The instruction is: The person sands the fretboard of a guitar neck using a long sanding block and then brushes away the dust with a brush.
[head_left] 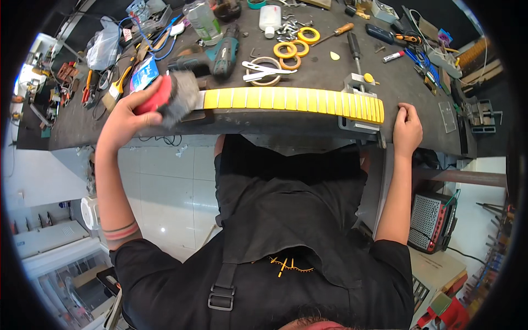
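A guitar neck [264, 99] lies lengthwise along the near edge of the bench, yellow tape covering its fingerboard between the bare metal frets. At its left end my left hand [127, 114] is closed around the red back of a brush [184, 98], whose grey bristles look smeared by motion. Whether the bristles touch the neck I cannot tell. Just past the neck's right end, my right hand [407, 131] rests on the bench with its fingers curled in and nothing visible in them. A grey metal vise [352, 125] sits under the right part of the neck.
Behind the neck are tape rolls [285, 50], a white razor-like tool [268, 70], a teal power drill [225, 52], a clear bottle [202, 22] and a white bottle [269, 21]. A black-handled screwdriver [353, 47] points toward the vise. Pliers and cables crowd both sides.
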Tool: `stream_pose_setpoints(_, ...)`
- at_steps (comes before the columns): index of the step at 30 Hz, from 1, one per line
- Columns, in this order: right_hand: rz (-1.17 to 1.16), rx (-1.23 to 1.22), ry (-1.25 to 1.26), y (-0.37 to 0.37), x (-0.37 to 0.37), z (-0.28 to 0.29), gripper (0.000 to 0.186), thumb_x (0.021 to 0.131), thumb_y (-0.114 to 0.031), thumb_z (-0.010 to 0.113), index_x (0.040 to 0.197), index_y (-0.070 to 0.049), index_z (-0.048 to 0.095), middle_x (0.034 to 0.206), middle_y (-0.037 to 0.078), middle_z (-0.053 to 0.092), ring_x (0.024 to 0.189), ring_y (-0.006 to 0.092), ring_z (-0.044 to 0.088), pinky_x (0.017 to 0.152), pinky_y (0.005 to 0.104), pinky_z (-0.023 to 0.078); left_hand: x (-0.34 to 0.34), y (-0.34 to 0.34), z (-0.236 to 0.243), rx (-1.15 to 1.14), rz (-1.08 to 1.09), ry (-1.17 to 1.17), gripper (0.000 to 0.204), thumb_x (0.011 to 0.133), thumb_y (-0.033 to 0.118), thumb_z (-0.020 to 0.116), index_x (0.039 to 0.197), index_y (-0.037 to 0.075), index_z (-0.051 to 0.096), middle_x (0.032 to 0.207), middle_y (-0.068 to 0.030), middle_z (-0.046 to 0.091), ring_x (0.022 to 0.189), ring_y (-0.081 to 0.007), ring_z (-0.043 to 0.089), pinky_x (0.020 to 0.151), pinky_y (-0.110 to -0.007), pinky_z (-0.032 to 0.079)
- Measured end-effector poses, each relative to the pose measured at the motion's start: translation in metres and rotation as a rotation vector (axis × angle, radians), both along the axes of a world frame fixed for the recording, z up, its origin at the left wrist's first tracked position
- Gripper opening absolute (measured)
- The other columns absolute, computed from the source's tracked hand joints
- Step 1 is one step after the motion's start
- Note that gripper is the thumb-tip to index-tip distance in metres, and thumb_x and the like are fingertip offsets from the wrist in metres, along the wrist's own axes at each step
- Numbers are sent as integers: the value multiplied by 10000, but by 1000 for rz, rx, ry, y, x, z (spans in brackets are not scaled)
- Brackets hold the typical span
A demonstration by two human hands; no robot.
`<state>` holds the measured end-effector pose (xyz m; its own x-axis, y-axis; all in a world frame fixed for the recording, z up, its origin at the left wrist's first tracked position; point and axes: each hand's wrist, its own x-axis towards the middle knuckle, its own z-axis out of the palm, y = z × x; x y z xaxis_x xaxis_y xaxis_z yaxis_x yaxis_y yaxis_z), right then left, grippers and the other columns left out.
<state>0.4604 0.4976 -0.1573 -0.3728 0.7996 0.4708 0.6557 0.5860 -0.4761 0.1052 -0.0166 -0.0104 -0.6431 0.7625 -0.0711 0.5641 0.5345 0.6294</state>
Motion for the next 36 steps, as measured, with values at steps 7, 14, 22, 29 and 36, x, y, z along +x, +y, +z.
stream_pose_setpoints(7,9,29,7,0,4,1,180,986,-219,600,1030,-134,752,948,100,762,837,299,724,749,408,544,8,15,17,-112,116,279,898,745,347,895,1537,116,539,1264,-76,678,1159,-153,602,1086,-316,423)
stream_pose_setpoints(14,-5,8,10,0,4,1,170,981,-207,603,1023,-135,751,932,84,760,833,292,725,743,397,545,7,50,11,-173,135,293,859,754,280,885,1539,209,544,1100,-109,671,1045,-148,609,995,-311,457)
stream_pose_setpoints(22,17,47,78,-2,2,0,159,976,-202,608,1015,-145,752,917,72,758,829,278,727,730,393,545,21,66,18,-232,-91,281,833,771,273,868,1538,315,544,938,-99,634,871,-258,595,877,-344,489)
stream_pose_setpoints(29,16,55,104,2,9,-2,150,970,-201,614,1001,-145,749,899,67,754,816,284,722,718,401,543,54,156,20,-32,-381,262,842,760,268,870,1538,251,548,869,-79,539,813,-229,530,804,-366,473)
stream_pose_setpoints(36,-8,39,92,1,5,1,144,960,-200,612,979,-146,744,881,69,751,800,291,718,706,405,543,70,249,23,12,-555,1013,762,781,340,845,1497,345,582,890,-91,625,811,-296,629,748,-424,514)
